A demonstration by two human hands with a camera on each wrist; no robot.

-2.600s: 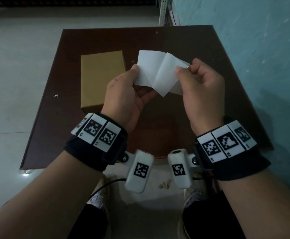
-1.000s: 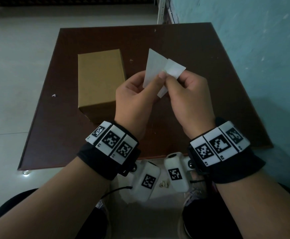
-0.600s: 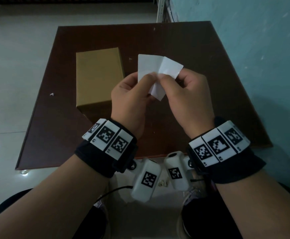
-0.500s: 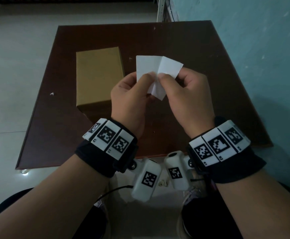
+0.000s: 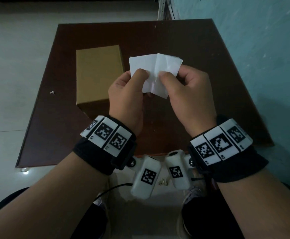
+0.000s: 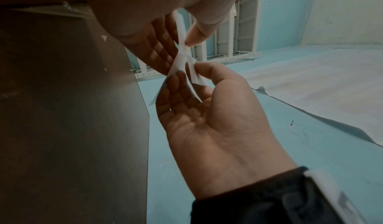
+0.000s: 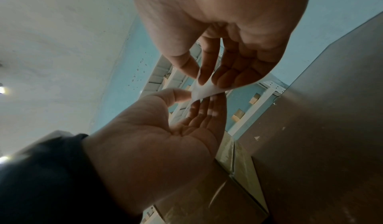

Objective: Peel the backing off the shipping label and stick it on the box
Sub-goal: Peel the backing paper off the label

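Pinching the one shipping label (image 5: 155,73) between thumb and fingers, the left hand (image 5: 127,94) and right hand (image 5: 187,94) hold it above the bench (image 5: 184,40), thumbs close on either side of its centre crease. That grip looks meant to split sticker from backing; which layer is which I cannot tell. Beyond the left hand lies the single brown box (image 5: 98,73), flat on the bench, broad top up, likely awaiting the label.
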